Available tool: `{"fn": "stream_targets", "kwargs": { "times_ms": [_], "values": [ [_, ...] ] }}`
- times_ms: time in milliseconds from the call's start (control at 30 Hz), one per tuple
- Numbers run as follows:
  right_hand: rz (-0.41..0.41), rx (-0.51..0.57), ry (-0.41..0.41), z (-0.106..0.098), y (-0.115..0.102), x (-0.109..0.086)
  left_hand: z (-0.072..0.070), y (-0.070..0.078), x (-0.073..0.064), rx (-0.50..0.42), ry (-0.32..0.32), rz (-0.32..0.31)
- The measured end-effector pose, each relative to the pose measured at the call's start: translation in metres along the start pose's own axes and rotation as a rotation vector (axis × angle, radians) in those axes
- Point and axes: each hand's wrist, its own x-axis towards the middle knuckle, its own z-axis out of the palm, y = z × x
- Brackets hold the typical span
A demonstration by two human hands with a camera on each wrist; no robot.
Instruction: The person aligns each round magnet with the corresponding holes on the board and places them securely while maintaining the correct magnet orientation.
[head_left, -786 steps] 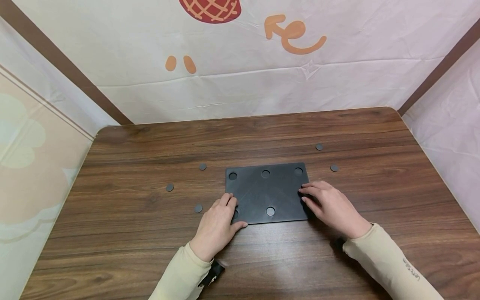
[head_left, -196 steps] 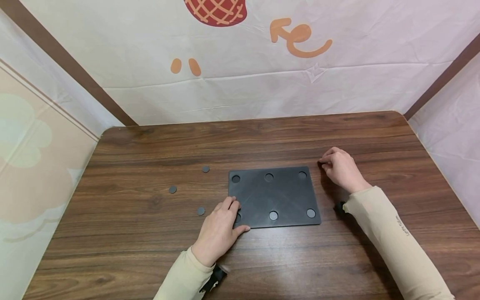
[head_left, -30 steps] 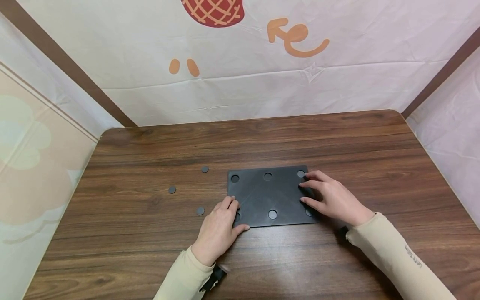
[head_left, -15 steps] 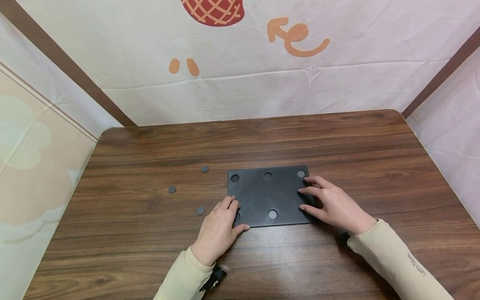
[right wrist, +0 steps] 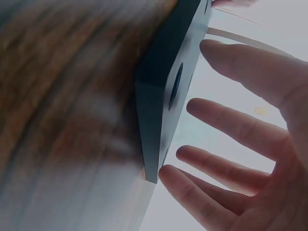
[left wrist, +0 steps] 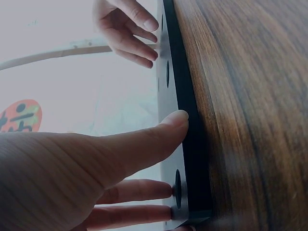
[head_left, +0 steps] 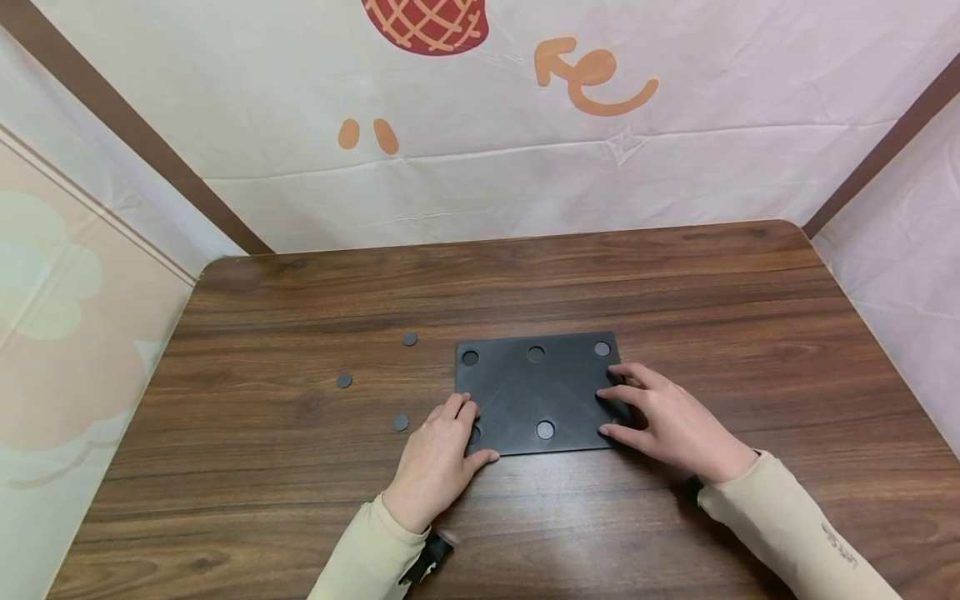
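A flat black board [head_left: 517,392] with several round recesses lies on the table. Grey discs sit in its far right recess [head_left: 602,349] and near middle recess [head_left: 545,430]; the far left [head_left: 470,357] and far middle [head_left: 536,353] recesses look dark and unfilled. My left hand [head_left: 432,462] holds the near left corner, thumb [left wrist: 175,120] against the front edge, partly covering the recess there. My right hand [head_left: 671,425] hovers over the board's right side, fingers spread and apart from it, holding nothing. It hides most of the near right recess in the head view.
Three loose grey discs lie left of the board: one farther back [head_left: 409,339], one farthest left [head_left: 344,380], one near my left hand [head_left: 401,422]. The wooden table [head_left: 262,467] meets a printed white curtain [head_left: 480,183] at the back.
Earlier, two loose discs lay right of the board; they are gone from there, and the far right recess now holds a disc. Lately my right hand has drawn back from that recess toward me.
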Motion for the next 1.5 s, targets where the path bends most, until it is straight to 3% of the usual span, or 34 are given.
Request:
{"fn": "stream_targets", "kwargs": {
  "times_ms": [533,1100,1500],
  "values": [
    [0.018,-0.025,0.021,0.001,-0.005,-0.01,0.001,0.001,0.0,-0.002,-0.002,0.001],
    [0.031,0.022,0.031,0.006,-0.007,-0.022,0.001,0.002,0.0,-0.004,-0.003,0.005],
    [0.04,0.034,-0.021,0.005,-0.012,-0.018,0.002,0.0,-0.001,0.021,0.014,0.017]
  ]
}}
